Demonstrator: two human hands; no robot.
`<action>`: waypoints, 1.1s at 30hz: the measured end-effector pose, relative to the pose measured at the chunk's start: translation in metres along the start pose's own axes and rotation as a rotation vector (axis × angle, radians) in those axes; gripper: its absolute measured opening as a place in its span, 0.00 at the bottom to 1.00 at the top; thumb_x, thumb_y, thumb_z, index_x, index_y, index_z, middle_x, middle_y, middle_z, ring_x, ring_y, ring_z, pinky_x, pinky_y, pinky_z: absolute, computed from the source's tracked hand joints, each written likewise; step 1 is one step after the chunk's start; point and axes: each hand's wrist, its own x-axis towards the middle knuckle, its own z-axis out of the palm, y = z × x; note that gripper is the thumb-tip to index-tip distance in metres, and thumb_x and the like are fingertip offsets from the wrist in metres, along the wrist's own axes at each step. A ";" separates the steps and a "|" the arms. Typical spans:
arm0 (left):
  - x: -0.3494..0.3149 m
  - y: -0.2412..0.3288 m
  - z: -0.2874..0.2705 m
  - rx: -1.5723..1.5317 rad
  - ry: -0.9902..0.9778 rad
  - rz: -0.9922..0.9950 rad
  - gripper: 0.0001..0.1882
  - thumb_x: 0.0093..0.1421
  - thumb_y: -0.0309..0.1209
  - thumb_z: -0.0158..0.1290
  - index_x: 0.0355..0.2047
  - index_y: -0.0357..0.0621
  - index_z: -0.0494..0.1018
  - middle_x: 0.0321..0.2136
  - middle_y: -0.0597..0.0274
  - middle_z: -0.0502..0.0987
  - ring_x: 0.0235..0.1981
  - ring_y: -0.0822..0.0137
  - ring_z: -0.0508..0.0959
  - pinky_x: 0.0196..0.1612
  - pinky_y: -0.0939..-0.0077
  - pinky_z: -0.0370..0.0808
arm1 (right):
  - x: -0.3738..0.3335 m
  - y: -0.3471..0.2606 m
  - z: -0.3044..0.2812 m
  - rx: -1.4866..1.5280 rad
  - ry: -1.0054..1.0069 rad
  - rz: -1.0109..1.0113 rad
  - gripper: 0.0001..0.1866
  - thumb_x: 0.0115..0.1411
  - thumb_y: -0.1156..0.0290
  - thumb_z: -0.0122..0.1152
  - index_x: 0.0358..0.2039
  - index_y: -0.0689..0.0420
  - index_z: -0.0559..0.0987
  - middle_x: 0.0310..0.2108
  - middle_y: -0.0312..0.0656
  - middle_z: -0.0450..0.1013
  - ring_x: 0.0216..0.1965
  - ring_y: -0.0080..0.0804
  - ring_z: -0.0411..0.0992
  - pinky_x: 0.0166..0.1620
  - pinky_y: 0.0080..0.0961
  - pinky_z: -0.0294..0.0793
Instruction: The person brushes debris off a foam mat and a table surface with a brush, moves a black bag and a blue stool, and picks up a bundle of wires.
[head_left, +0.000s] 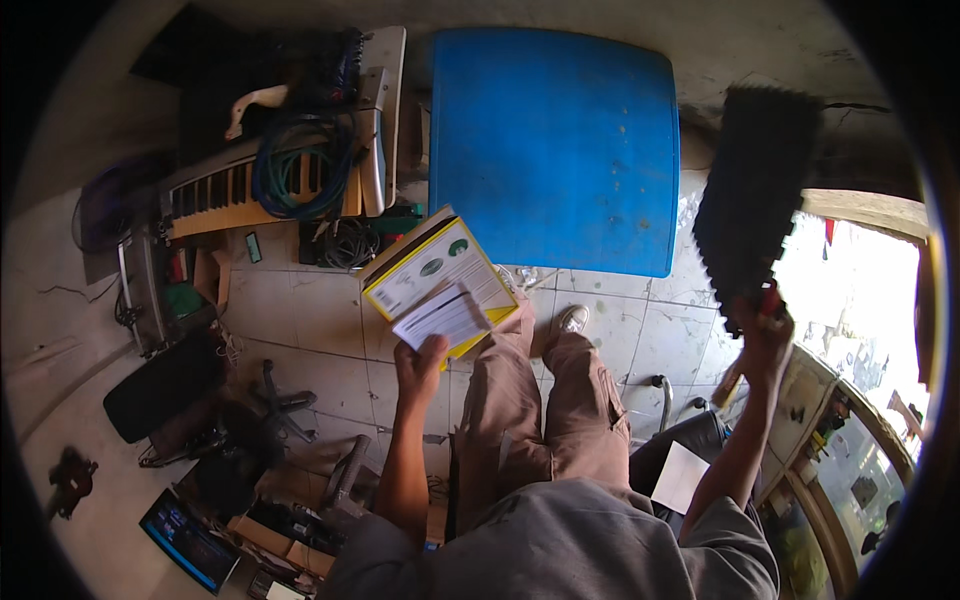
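Observation:
My left hand (425,365) is closed on a stack of printed paper goods. A small white printed sheet (445,315) lies under my thumb, over a flat yellow-edged box (440,262) with a white printed face. Out to the right, my right hand (765,335) grips the lower end of a long, dark panel with jagged edges (765,180), raised upright and slightly blurred. Its exact kind is unclear. A small red part shows at that grip, and a wooden piece (728,388) sticks out below the hand; whether I hold it is unclear.
A blue-topped table (555,150) stands ahead. At left are a keyboard instrument (240,185) with coiled cables (305,165) on it, a dark chair (165,385) and a lit screen (190,540). A black seat bearing a white sheet (680,478) is at my right, near a glass-fronted cabinet (850,480).

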 end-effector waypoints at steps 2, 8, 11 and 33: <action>-0.001 -0.004 0.008 -0.002 -0.007 -0.011 0.18 0.60 0.37 0.60 0.42 0.34 0.76 0.36 0.63 0.79 0.38 0.74 0.76 0.45 0.76 0.72 | 0.006 0.027 0.010 -0.162 -0.084 0.104 0.19 0.53 0.61 0.69 0.37 0.62 0.77 0.23 0.35 0.73 0.24 0.22 0.70 0.27 0.23 0.70; -0.019 0.005 0.027 0.002 0.023 -0.033 0.19 0.61 0.42 0.59 0.41 0.36 0.78 0.36 0.65 0.80 0.37 0.76 0.76 0.43 0.78 0.72 | -0.018 0.130 -0.001 -0.312 -0.182 -0.053 0.14 0.52 0.63 0.63 0.32 0.61 0.77 0.21 0.41 0.72 0.23 0.27 0.68 0.28 0.32 0.69; -0.026 0.015 0.038 -0.035 0.016 0.001 0.21 0.61 0.42 0.59 0.44 0.35 0.77 0.38 0.64 0.80 0.40 0.76 0.75 0.44 0.78 0.72 | -0.055 0.123 -0.043 -0.081 -0.196 0.008 0.13 0.50 0.64 0.62 0.29 0.61 0.77 0.19 0.36 0.71 0.22 0.22 0.67 0.26 0.26 0.66; 0.070 0.016 0.104 -0.027 -0.225 -0.022 0.27 0.57 0.51 0.59 0.45 0.41 0.72 0.42 0.61 0.73 0.42 0.65 0.72 0.42 0.64 0.70 | -0.350 0.344 -0.095 -0.499 0.059 0.355 0.18 0.51 0.60 0.62 0.40 0.57 0.78 0.31 0.50 0.74 0.35 0.50 0.74 0.37 0.43 0.72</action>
